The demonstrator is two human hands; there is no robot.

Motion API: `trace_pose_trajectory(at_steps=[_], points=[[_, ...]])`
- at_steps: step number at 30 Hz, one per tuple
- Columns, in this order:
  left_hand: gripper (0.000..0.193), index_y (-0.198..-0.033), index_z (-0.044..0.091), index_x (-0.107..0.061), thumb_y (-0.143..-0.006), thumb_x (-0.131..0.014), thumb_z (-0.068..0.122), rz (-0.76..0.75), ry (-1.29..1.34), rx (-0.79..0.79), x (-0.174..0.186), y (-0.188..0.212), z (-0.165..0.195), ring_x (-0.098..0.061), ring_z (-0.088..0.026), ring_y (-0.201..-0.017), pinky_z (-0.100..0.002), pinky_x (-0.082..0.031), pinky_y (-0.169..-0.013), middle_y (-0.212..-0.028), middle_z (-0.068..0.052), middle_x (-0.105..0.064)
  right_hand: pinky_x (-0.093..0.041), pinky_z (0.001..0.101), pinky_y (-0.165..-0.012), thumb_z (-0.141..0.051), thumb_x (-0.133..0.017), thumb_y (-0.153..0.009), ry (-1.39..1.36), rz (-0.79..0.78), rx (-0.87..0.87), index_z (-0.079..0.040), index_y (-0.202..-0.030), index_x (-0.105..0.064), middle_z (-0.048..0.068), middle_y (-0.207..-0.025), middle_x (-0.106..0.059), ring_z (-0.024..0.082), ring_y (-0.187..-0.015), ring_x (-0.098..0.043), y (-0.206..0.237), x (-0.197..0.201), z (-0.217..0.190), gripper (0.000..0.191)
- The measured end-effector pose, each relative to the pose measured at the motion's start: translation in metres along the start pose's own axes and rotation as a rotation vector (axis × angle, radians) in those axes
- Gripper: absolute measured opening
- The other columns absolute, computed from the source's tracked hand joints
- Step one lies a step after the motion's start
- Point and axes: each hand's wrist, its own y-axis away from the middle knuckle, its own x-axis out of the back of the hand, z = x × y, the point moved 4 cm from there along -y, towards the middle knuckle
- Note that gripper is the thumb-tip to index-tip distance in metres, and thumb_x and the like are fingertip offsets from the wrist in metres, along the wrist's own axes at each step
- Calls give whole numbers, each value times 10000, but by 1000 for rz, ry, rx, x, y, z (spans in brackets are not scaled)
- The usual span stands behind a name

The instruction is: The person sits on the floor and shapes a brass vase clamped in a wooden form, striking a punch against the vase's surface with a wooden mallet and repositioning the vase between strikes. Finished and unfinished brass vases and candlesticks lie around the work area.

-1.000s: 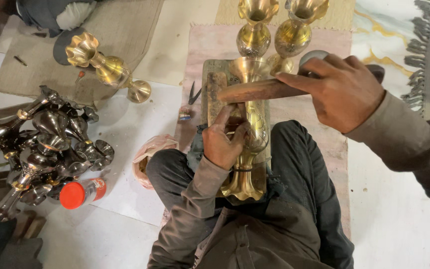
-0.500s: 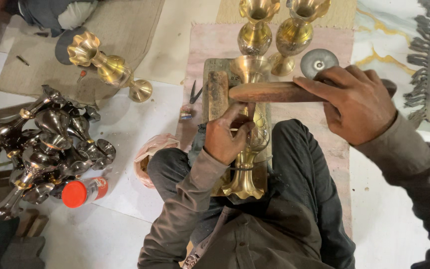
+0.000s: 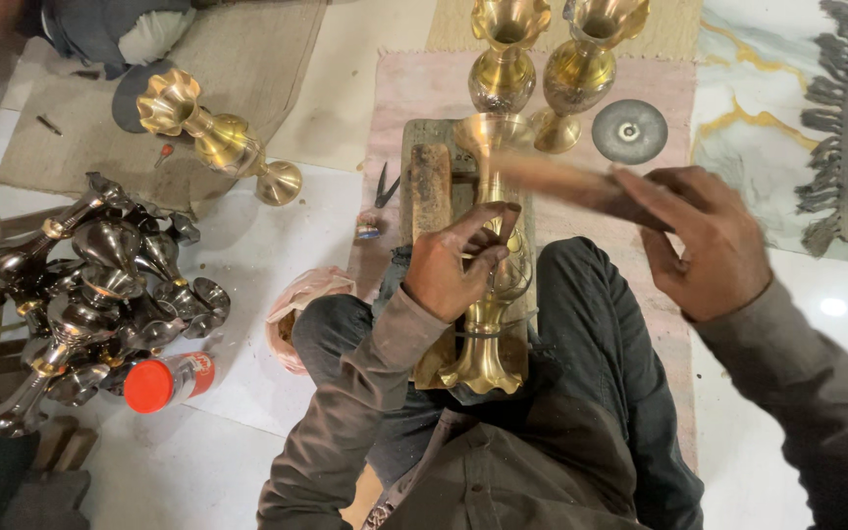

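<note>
Brass vase (image 3: 488, 294) lies on its side across my lap on a wooden block (image 3: 431, 182), mouth pointing away from me, flared foot toward my body.

Left to right:

Left hand (image 3: 458, 265): fingers (image 3: 488, 221) curled, only narrowly parted, thumb and forefinger pinched together on the vase's slim neck. Whether they also pinch a small tool I cannot tell. The bulb of the vase sits just under the fingertips, the foot below the heel of the palm.

Right hand (image 3: 704, 240): fingers wrapped closed around the end of a wooden stick (image 3: 566, 184), which reaches leftward from the knuckles and ends above the vase neck, just beyond the left fingertips. The stick is motion-blurred.

Change against half a second ago: the stick then lay level across the vase neck, sharp in view, its tip right over the left thumb. Now it is tilted, blurred, and the right hand sits further right and lower. Left hand's pinch unchanged in place.

Vase appearance: polished yellow brass, trumpet mouth, thin neck, rounded belly with faint incised pattern, wide stepped foot.

Beyond the right fingertips: two upright brass vases (image 3: 542, 59) and a grey disc (image 3: 628, 131). Far left of the left hand: a heap of dark unpolished vases (image 3: 80, 285), a red-capped bottle (image 3: 169, 380), and one brass vase (image 3: 218, 137) lying on a mat.
</note>
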Motion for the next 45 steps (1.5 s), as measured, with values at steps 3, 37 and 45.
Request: trace_pose_trajectory(at_steps=[3,37,45], points=[[468,-1369,90,-629,-917,-735,32,-90,11,-35,-1,-2,-3,-808,-200,-916,-319,-674,-824,-1041,-152,-785,-543,454,-839,36,-692,-872,-159,83,-83,-91,-1460,-600,186,-1198,-633,354,-1007,-655,15,0,-7,609],[575,-1370,196,-609,-837,-817,140,-907,-243,-221,-32,-79,0,-787,-232,-910,-433,-605,-856,-1013,-111,-798,-524,319,-936,86,-649,-889,-494,319,-521,-31,-1469,-577,137,-1256,-585,204,-1105,-630,138,-82,9,596],[558,-1337,142,-637,-816,-835,118,-686,-121,-396,-20,-69,11,-768,-274,-970,-439,-591,-922,-1145,-122,-775,-526,301,-888,67,-689,-894,-470,242,-514,-47,-1504,-560,117,-1221,-582,201,-1047,-616,124,-72,22,634]])
